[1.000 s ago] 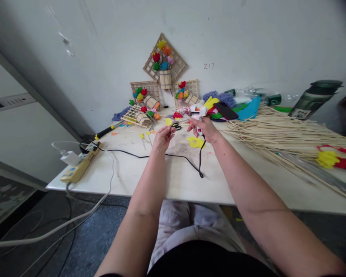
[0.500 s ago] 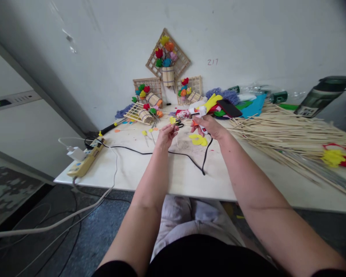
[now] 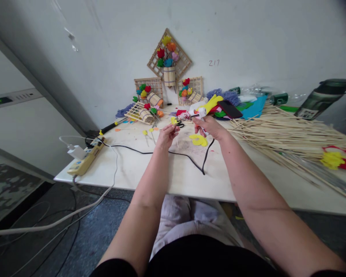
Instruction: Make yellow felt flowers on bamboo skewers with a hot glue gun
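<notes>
My left hand (image 3: 167,135) pinches a thin pale stick (image 3: 177,142) with a small yellow felt flower piece (image 3: 173,120) at its top. Wrapped round the handle of a white hot glue gun (image 3: 201,112), my right hand (image 3: 208,126) keeps the gun's front towards the yellow piece, a short way to its right. Black scissor handles (image 3: 181,124) show just behind the left fingertips. Yellow felt petals (image 3: 198,140) lie on the table below the glue gun. Whether the nozzle touches anything is too small to tell.
The gun's black cord (image 3: 132,149) crosses the table to a power strip (image 3: 88,158) at the left. Bamboo sticks (image 3: 285,130) pile up at the right beside a dark bottle (image 3: 323,99). A phone (image 3: 229,109) lies on coloured felt. Flower-decorated lattices (image 3: 148,81) stand along the wall.
The view has shifted slightly. My right fingers now cover the orange trigger that showed before. The left hand still holds the stick in nearly the same place.
</notes>
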`<action>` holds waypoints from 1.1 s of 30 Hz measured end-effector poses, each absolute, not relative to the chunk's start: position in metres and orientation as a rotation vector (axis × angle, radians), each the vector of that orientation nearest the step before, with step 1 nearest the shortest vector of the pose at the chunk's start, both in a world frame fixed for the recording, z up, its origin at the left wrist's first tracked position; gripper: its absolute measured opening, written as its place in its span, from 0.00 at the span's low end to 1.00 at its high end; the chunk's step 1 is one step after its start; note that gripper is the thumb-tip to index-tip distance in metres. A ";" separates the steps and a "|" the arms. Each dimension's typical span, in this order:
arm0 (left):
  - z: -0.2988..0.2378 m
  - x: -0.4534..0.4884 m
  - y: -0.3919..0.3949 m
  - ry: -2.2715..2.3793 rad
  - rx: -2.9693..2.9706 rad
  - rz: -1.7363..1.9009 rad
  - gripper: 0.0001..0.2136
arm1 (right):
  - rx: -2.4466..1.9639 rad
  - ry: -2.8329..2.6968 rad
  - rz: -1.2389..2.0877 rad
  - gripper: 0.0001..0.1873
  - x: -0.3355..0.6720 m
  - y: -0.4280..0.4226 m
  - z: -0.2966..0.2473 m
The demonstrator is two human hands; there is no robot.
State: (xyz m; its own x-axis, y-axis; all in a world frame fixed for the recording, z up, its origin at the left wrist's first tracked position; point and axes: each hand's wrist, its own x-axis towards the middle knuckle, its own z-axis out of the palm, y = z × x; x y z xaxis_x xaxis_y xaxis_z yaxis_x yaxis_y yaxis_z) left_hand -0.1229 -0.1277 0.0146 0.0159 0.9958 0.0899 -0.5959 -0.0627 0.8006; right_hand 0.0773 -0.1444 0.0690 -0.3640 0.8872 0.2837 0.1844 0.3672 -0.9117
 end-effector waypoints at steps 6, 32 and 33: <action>0.014 -0.123 -0.128 0.669 0.815 1.470 0.06 | -0.988 -1.788 1.044 0.25 0.077 -0.145 0.070; 0.013 -0.124 -0.128 0.685 0.847 1.457 0.07 | -1.033 -1.749 1.005 0.25 0.075 -0.147 0.072; 0.013 -0.124 -0.127 0.690 0.846 1.461 0.07 | -1.031 -1.753 1.008 0.26 0.074 -0.147 0.072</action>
